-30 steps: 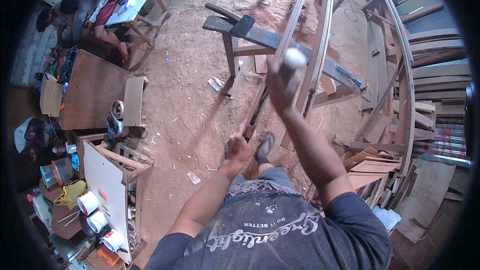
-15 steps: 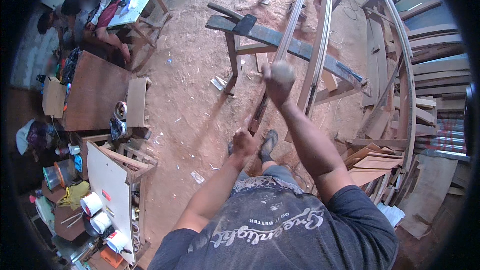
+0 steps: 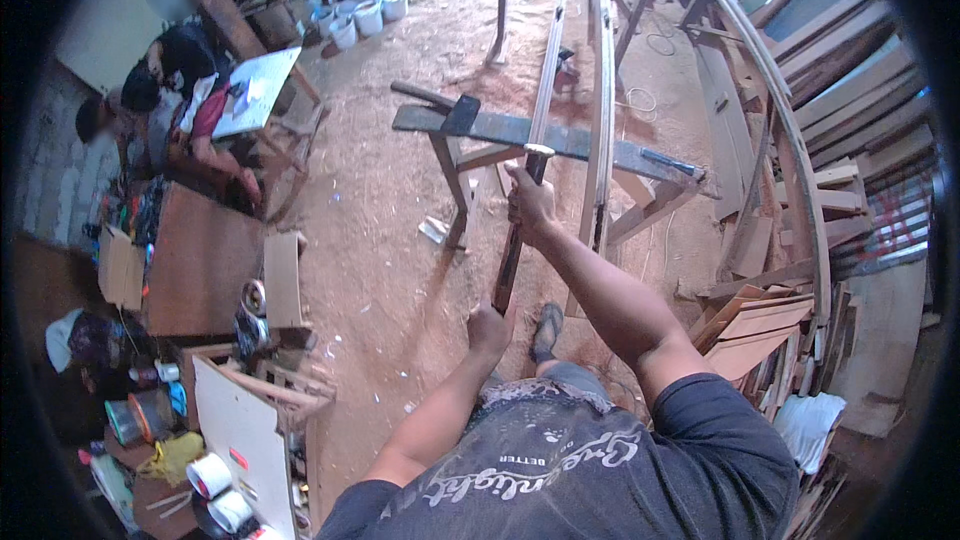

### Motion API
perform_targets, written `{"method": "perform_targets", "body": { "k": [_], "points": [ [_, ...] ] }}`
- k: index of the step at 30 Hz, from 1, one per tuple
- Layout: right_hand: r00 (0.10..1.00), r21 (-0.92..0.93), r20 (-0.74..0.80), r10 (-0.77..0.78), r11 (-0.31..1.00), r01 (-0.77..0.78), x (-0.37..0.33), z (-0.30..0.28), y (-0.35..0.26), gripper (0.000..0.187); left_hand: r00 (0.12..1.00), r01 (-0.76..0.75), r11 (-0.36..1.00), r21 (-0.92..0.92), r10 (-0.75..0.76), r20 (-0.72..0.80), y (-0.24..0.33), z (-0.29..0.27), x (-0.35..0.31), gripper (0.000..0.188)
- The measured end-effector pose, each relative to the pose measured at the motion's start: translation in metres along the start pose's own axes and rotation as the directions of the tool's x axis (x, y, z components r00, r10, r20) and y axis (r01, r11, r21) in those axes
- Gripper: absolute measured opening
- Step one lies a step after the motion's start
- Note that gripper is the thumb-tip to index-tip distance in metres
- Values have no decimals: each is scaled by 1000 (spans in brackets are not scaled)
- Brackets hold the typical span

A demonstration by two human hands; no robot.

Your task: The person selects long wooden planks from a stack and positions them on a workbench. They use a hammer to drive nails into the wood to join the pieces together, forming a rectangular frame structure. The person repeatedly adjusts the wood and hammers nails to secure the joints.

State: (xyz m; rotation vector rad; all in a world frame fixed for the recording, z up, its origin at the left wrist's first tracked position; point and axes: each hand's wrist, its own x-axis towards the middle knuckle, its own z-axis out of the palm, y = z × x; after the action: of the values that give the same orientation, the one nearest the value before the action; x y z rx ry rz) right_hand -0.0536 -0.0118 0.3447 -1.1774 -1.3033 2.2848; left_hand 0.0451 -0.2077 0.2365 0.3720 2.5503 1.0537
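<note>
A long, narrow wooden strip (image 3: 555, 60) runs away from me across a low trestle bench (image 3: 490, 133). My left hand (image 3: 490, 328) is closed at its dark near end, close to my body. Farther along, my right hand (image 3: 532, 205) is wrapped round the dark stretch of the strip, just short of the bench. A small pale, oval piece (image 3: 540, 150) shows at the top of that hand; its kind cannot be made out. Beside the strip, to the right, lies a second long strip (image 3: 602, 70). A dark flat block (image 3: 461, 115) rests on the bench's left end.
A slim blue-dark tool (image 3: 668, 162) lies at the bench's right end. Boards (image 3: 760, 325) and planks are stacked on the right. On the left stand a brown panel table (image 3: 205, 270), a white-topped stand (image 3: 245, 430) with tubs, and a person (image 3: 185, 70) near a white table (image 3: 260, 90).
The view has tilted up and turned, so the bench appears lower. My right hand, blurred before, now shows sharply round the strip. My left hand stays at the strip's near end.
</note>
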Motion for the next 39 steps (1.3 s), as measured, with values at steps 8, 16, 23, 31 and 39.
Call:
{"method": "perform_targets", "body": {
  "k": [8,16,23,31,39],
  "points": [
    [680,71,-28,-732,677,732,-132,-45,-82,16,969,247,702,-668,-177,172,-15,-21,11,36],
    [713,57,-257,-653,726,686,-183,-147,-44,22,771,624,-22,-781,-145,620,25,-24,-10,46],
    [640,3,-456,-618,718,696,-202,-192,-31,22,526,660,-750,-44,420,740,-45,-3,7,34],
    [614,-154,-447,-651,732,663,-215,-201,-11,26,587,755,-554,-352,330,739,-46,-14,16,33],
    [579,-193,-531,-618,754,628,-229,-197,2,24,629,694,-482,-535,43,776,-44,-12,12,57]
  ]
}}
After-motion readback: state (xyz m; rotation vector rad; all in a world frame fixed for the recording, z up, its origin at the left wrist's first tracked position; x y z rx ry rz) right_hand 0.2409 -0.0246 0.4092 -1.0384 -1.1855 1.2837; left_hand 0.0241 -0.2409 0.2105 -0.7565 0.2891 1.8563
